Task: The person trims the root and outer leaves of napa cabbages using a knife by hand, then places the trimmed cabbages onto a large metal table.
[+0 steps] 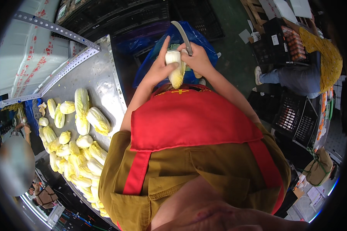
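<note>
A small napa cabbage [176, 68], white at its base and yellow at its leafy tip, lies in my left hand [161, 68], the thumb across it and one finger stretched out. My right hand [197, 59] grips a knife with a curved blade [182, 34], the blade pointing up and away; its fingers are at the cabbage's right side, on a loosened outer leaf. Below both hands is a blue plastic bag [150, 62] with green leaves inside. On the metal table [104, 62] to the left lie two larger cabbages [82, 111] and a heap of trimmed ones [75, 161].
A perforated metal rail [57, 30] crosses above the table at upper left. Black plastic crates [133, 17] stand ahead. At right, a person in a yellow top [321, 57] bends by crates [290, 115] of packed goods. Other people are farther off.
</note>
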`<act>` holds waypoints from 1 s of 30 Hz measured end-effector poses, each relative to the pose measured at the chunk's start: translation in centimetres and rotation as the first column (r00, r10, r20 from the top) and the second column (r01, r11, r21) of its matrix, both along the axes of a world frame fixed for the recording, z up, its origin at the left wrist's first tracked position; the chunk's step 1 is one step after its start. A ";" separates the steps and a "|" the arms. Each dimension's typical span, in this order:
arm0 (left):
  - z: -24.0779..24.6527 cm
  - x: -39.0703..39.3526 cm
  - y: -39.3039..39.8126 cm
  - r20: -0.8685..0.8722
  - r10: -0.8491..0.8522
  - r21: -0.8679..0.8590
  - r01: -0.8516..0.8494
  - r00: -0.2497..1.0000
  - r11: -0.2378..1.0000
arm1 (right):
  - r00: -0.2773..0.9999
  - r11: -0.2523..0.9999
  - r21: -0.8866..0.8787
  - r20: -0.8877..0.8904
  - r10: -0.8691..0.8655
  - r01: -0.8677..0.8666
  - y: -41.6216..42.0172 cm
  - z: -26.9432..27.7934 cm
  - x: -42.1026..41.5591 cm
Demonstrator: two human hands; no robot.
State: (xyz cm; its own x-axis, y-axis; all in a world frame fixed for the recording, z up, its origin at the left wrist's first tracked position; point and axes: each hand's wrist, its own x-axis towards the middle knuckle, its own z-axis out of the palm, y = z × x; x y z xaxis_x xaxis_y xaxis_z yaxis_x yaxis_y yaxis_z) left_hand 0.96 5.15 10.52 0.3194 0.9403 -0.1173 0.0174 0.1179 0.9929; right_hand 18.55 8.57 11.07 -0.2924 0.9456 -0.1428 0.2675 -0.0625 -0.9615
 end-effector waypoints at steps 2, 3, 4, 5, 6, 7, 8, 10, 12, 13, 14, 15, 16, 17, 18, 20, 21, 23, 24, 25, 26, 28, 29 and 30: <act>-0.8 0.1 0.2 -0.054 0.016 0.025 -0.014 0.998 1.000 | 0.998 0.998 0.037 0.044 -0.048 0.047 -0.2 -0.2 -0.2; -1.3 0.1 0.2 -0.106 0.023 0.041 -0.019 0.994 0.999 | 0.995 0.996 0.054 0.065 -0.070 0.067 -0.3 -0.4 -0.3; -1.7 0.0 0.1 -0.157 0.032 0.058 -0.023 0.987 0.998 | 0.997 0.998 0.046 0.062 -0.050 0.047 -0.3 -0.4 -0.3; -1.8 -0.1 0.0 -0.158 0.042 0.049 -0.035 0.987 0.998 | 0.998 0.999 0.038 0.058 -0.030 0.028 -0.3 -0.3 -0.2; -1.9 -0.1 0.1 -0.157 0.048 0.040 -0.043 0.986 0.998 | 0.998 0.999 0.030 0.056 -0.014 0.012 -0.3 -0.1 -0.1; -2.0 -0.1 0.1 -0.156 0.055 0.030 -0.051 0.986 0.998 | 0.995 0.998 0.060 0.102 0.002 -0.008 -0.3 0.1 -0.1; -2.0 -0.2 0.1 -0.148 0.112 0.088 -0.099 0.983 0.991 | 0.989 0.996 0.088 0.148 0.017 -0.030 -0.4 0.5 -0.3; -1.6 -0.5 0.0 -0.120 0.226 0.207 -0.198 0.967 0.958 | 0.972 0.982 0.187 0.234 -0.012 -0.033 -0.3 0.3 -0.2; -0.5 -1.5 0.4 0.074 0.353 0.113 -0.360 0.933 0.926 | 0.949 0.945 0.326 0.298 -0.101 -0.002 0.6 -2.0 0.9; 0.5 -2.1 0.6 0.199 0.400 0.039 -0.415 0.894 0.909 | 0.944 0.923 0.384 0.297 -0.147 0.023 1.1 -2.8 1.6; 1.0 -2.8 0.8 0.223 0.392 0.074 -0.417 0.892 0.906 | 0.935 0.935 0.346 0.299 -0.191 0.081 1.5 -3.1 2.4; 1.0 -3.4 0.9 0.259 0.401 0.052 -0.427 0.879 0.903 | 0.924 0.942 0.306 0.303 -0.234 0.138 1.6 -3.1 2.8; 0.8 -3.8 1.1 0.317 0.388 0.009 -0.412 0.865 0.911 | 0.933 0.909 0.374 0.223 -0.281 0.185 2.0 -3.1 2.9; 0.4 -4.0 1.1 0.375 0.376 -0.033 -0.393 0.847 0.919 | 0.926 0.882 0.430 0.216 -0.309 0.194 2.5 -3.1 2.9; 0.3 -4.0 0.9 0.404 0.368 -0.063 -0.376 0.837 0.924 | 0.926 0.860 0.481 0.217 -0.308 0.173 3.0 -2.9 2.7; 0.1 -3.4 0.5 0.460 0.352 -0.123 -0.334 0.815 0.934 | 0.925 0.817 0.563 0.233 -0.301 0.124 3.7 -3.1 2.2; -0.2 -3.2 0.5 0.461 0.343 -0.131 -0.319 0.818 0.939 | 0.922 0.798 0.596 0.250 -0.297 0.096 3.8 -3.3 2.0; -0.4 -2.8 0.6 0.464 0.322 -0.148 -0.286 0.825 0.947 | 0.969 0.895 0.433 0.162 -0.188 0.101 3.6 -3.3 1.7; -0.3 -2.7 0.6 0.452 0.309 -0.126 -0.284 0.837 0.951 | 0.995 0.973 0.214 0.031 -0.097 0.088 2.8 -2.1 1.2; -0.1 -2.6 0.5 0.439 0.312 -0.125 -0.287 0.843 0.950 | 0.992 0.999 -0.013 -0.118 -0.042 0.040 2.0 -0.9 0.6; 0.1 -2.5 0.4 0.426 0.315 -0.124 -0.289 0.848 0.949 | 0.992 0.997 -0.075 -0.129 -0.005 -0.005 1.3 0.2 0.0; 0.3 -2.3 0.5 0.465 0.301 -0.149 -0.261 0.833 0.954 | 0.992 0.998 -0.010 -0.105 0.063 -0.065 0.5 1.2 -1.1; 0.3 -2.2 0.5 0.515 0.291 -0.176 -0.233 0.806 0.956 | 0.989 0.994 0.049 -0.107 0.099 -0.094 0.3 1.1 -1.3; 0.3 -2.2 0.5 0.563 0.285 -0.203 -0.205 0.776 0.957 | 0.986 0.992 0.061 -0.119 0.116 -0.109 0.3 0.6 -1.3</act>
State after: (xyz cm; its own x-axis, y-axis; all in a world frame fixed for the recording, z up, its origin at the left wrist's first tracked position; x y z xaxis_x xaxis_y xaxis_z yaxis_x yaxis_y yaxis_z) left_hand -1.27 5.63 10.83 0.1251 0.9865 -0.1052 -0.6035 0.1598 0.7812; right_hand 17.22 8.85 11.69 -0.4097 0.9109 -0.0490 0.1501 0.0144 -0.9886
